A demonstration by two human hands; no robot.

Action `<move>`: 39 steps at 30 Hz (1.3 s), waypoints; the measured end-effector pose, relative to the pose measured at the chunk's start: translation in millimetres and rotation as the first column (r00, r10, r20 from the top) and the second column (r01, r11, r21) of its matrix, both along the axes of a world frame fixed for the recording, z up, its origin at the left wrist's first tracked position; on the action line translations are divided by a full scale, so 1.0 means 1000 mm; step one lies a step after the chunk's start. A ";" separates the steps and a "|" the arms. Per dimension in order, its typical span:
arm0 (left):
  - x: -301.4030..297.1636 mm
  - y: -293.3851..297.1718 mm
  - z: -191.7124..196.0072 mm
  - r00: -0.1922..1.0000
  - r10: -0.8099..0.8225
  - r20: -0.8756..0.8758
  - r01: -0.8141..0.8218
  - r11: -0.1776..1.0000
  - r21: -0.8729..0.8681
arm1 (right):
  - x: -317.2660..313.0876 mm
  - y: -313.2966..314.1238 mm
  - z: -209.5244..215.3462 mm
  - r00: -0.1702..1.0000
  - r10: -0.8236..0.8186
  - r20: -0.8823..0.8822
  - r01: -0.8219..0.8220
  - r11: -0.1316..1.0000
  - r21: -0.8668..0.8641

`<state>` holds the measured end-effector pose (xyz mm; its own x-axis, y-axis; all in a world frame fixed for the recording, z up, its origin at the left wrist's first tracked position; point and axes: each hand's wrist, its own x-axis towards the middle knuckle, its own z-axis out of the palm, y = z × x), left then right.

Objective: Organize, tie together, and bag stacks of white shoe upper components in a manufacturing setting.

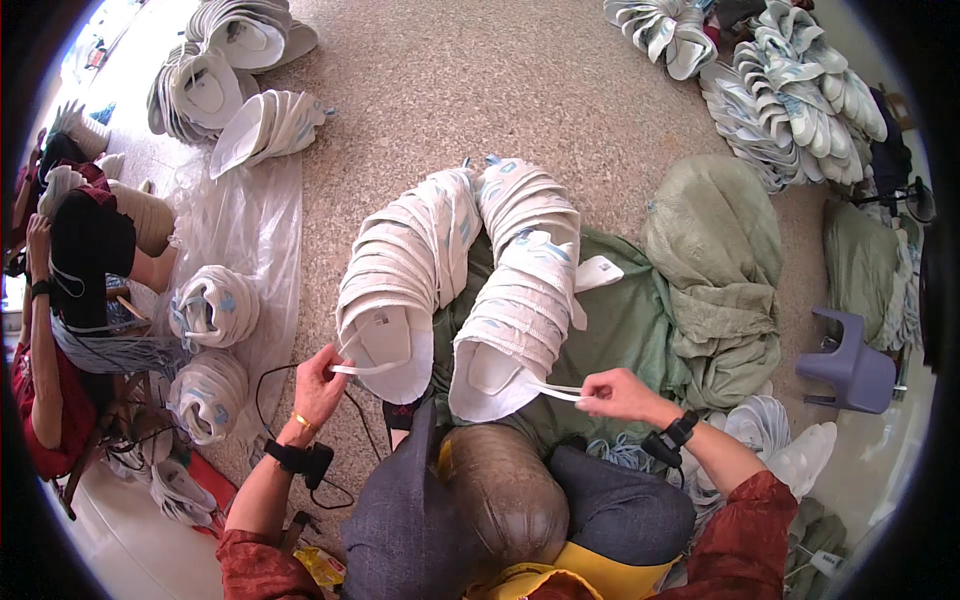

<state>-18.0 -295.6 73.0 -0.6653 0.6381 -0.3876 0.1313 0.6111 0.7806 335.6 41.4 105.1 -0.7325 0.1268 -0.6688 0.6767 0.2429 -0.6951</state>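
Two long stacks of nested white shoe uppers with pale blue accents lie side by side in front of me, the left stack (385, 270) and the right stack (515, 320). My left hand (318, 388) pinches the end of a flat white lace (362, 369) that runs across the opening of the left stack's front upper. With closed fingers, my right hand (625, 395) grips another white lace (555, 390), stretched out from the right stack's front upper. Both stacks touch at their far ends. A white tag (598, 273) sticks out beside the right stack.
Green cloth (620, 330) lies under the right stack, beside a full green sack (715, 250). More upper stacks stand at far left (265, 130) and far right (790, 100). A purple stool (850, 360) is at right; another person (75, 300) sits at left.
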 end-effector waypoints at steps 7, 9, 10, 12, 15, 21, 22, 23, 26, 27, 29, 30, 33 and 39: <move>-0.006 -0.010 0.035 0.867 -0.497 -0.046 0.480 0.856 -0.193 | -0.001 0.047 -0.025 0.976 -0.165 -0.144 0.207 0.908 0.365; 0.009 0.030 0.051 0.870 -0.444 0.215 0.468 0.881 -0.069 | -0.039 0.044 -0.005 0.929 -0.300 -0.217 0.359 0.874 0.327; 0.017 0.041 0.046 0.835 -0.446 0.322 0.457 0.888 0.044 | -0.058 0.043 -0.002 0.908 -0.308 -0.285 0.389 0.872 0.297; 0.032 0.060 0.026 0.735 -0.453 0.505 0.444 0.884 0.148 | -0.089 0.045 -0.021 0.909 -0.194 -0.370 0.342 0.853 0.393; 0.053 0.098 0.003 0.615 -0.426 0.664 0.421 0.889 0.180 | -0.119 0.055 -0.036 0.920 -0.067 -0.387 0.267 0.830 0.490; 0.089 0.144 -0.057 0.289 -0.126 0.949 0.056 0.992 0.115 | -0.148 0.079 -0.042 0.976 -0.015 -0.219 0.109 0.899 0.425; 0.097 0.154 -0.057 0.135 -0.002 0.991 -0.098 0.995 0.015 | -0.147 0.085 -0.041 0.992 -0.009 -0.126 0.052 0.938 0.341; 0.104 0.162 -0.056 0.076 0.017 0.997 -0.170 0.985 -0.004 | -0.146 0.089 -0.046 0.992 -0.013 -0.123 0.055 0.938 0.343; 0.118 0.178 -0.054 0.188 0.036 0.981 -0.399 0.916 0.042 | -0.136 0.097 -0.055 0.989 0.035 -0.146 0.013 0.949 0.314; 0.117 0.178 -0.053 0.098 0.027 0.995 -0.494 0.869 0.025 | -0.134 0.093 -0.050 0.992 -0.016 -0.126 0.044 0.973 0.225; 0.110 0.172 -0.046 0.091 0.000 0.996 -0.488 0.872 0.044 | -0.125 0.083 -0.048 0.981 -0.138 -0.134 0.144 0.989 0.033; 0.106 0.168 -0.039 0.078 -0.031 0.996 -0.478 0.876 0.065 | -0.119 0.074 -0.041 0.981 -0.140 -0.136 0.145 0.989 0.033; 0.110 0.165 -0.026 0.081 -0.085 0.993 -0.326 0.939 0.107 | -0.084 0.051 -0.015 0.921 -0.333 -0.204 0.311 0.941 -0.131; 0.112 0.166 0.003 0.122 -0.225 0.967 -0.069 0.970 0.234 | -0.033 0.020 0.033 0.939 -0.310 -0.150 0.306 0.951 -0.046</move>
<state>94.5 -129.5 76.3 0.2590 0.8054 -0.5332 -0.7991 0.4888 0.3501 303.0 61.0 138.6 -0.7540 0.3493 -0.5563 0.6005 0.0235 -0.7993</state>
